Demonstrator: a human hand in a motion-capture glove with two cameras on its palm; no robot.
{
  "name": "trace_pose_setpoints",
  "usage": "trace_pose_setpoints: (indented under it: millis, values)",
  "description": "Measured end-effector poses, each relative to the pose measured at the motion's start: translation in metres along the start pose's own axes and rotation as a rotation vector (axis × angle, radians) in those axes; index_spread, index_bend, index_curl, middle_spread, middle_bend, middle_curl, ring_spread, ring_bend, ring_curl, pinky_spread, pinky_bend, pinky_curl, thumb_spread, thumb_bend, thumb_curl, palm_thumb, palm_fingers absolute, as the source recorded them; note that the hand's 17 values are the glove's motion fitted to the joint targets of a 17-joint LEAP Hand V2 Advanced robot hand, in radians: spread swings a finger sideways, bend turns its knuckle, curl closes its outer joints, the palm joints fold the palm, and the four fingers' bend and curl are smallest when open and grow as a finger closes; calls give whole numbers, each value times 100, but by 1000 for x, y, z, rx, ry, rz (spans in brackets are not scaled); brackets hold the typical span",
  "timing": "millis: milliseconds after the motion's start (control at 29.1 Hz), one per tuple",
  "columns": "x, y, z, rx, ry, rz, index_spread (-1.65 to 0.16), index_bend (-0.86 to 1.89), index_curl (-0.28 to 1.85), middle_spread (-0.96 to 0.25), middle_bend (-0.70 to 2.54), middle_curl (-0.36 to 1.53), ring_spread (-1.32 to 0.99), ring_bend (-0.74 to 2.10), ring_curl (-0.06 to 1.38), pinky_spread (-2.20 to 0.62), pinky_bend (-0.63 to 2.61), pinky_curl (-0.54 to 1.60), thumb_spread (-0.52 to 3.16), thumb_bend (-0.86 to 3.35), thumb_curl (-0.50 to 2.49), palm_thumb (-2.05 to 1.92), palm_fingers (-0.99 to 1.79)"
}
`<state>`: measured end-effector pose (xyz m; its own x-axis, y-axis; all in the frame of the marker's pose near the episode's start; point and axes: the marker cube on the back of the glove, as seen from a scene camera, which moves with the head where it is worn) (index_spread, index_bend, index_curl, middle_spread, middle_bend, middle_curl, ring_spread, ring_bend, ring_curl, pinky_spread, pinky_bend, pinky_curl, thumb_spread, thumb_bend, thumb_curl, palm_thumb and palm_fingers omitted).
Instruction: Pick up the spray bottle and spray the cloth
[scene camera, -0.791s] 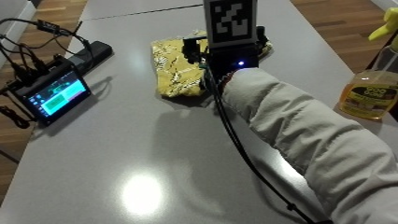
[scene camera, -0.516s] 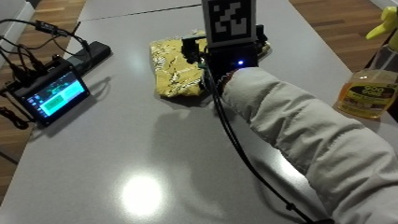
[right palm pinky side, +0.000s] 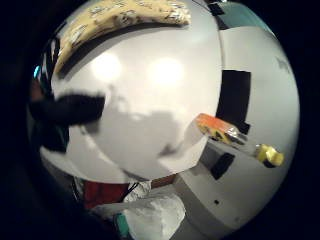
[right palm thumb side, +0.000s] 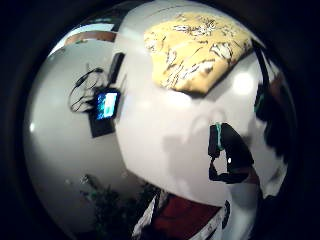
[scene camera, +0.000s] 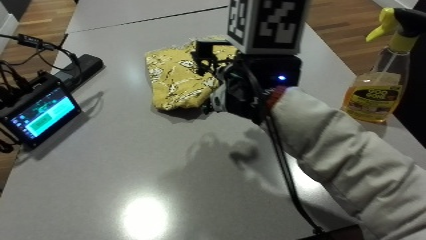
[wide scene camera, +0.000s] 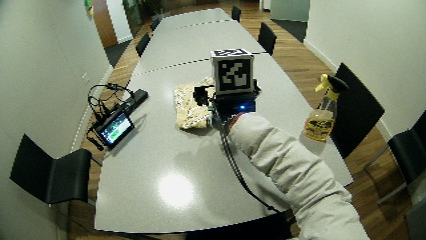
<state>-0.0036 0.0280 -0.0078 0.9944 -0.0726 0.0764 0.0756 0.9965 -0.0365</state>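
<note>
While the spray bottle (scene camera: 381, 75) stands untouched near the worktop's (scene camera: 153, 170) far right edge, the gloved right hand (scene camera: 239, 92) hovers just beside the yellow patterned cloth (scene camera: 174, 77), well apart from the bottle. I cannot tell from any view whether the fingers are straight or curled; nothing appears to be held, and the palm views show only bare worktop and the cloth's edge beneath the hand. By my judgement the task has barely begun: 0 of its 2 steps are done, since the bottle is not yet picked up and the cloth not yet sprayed. The hand would need to cross to the right to reach the bottle. The worktop is a long, glossy grey conference table reflecting ceiling lights, with a small lit monitor (scene camera: 41, 112) and tangled cables (scene camera: 20, 55) at its left edge. Black chairs (wide scene camera: 50, 175) line the table, over wooden flooring (wide scene camera: 293, 55) between pale walls.
</note>
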Motion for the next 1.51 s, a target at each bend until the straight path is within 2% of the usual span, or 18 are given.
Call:
trace_pose_setpoints:
  millis: [103,172,275,447,551,585,688,791,826,929,998,1067,1342,1514]
  values:
    - [10,35,-1,-9,-147,-67,-17,29,37,-7,71,38,-12,83,42,-18,78,41,89,29,34,78,95]
    - [28,64,-3,59,-306,-121,-17,28,39,-5,69,38,-10,77,42,-17,72,41,92,27,35,78,86]
    - [62,103,-8,268,-587,-150,-18,30,40,-4,68,39,-8,65,40,-13,60,38,94,25,36,80,72]
    - [126,152,-14,669,-1016,-128,-20,27,40,-6,56,37,-12,64,39,-17,58,37,92,24,39,87,78]
    - [187,149,3,894,-1078,-9,-21,26,40,-8,54,38,-15,63,39,-19,53,37,90,23,41,90,77]
    - [209,142,13,938,-1071,50,-22,28,41,-10,57,40,-16,63,40,-17,39,33,90,21,41,90,67]
    - [248,121,39,907,-1091,167,-24,29,45,-9,62,43,-16,57,42,-5,15,31,88,16,41,88,34]
    - [268,105,60,762,-1146,177,-25,29,45,-7,63,43,-13,53,41,2,11,27,85,13,42,90,30]
    - [276,102,68,729,-1151,171,-26,29,44,-6,62,43,-12,52,40,3,11,25,84,13,42,91,37]
    - [295,104,89,723,-1160,141,-26,38,41,-8,60,41,-13,53,34,0,18,21,77,14,46,100,93]
    - [299,115,98,759,-1187,135,-25,26,36,-9,55,40,-14,52,32,-10,39,28,69,13,48,103,115]
    - [303,126,106,802,-1183,158,-25,26,40,-9,52,41,-14,53,36,-16,48,33,62,12,49,105,121]
    - [338,137,107,948,-1080,244,-26,27,48,-10,54,45,-16,52,42,-24,50,40,46,6,55,110,123]
    - [326,126,79,876,-886,190,-26,26,50,-10,53,46,-16,51,43,-25,50,42,40,3,58,112,124]
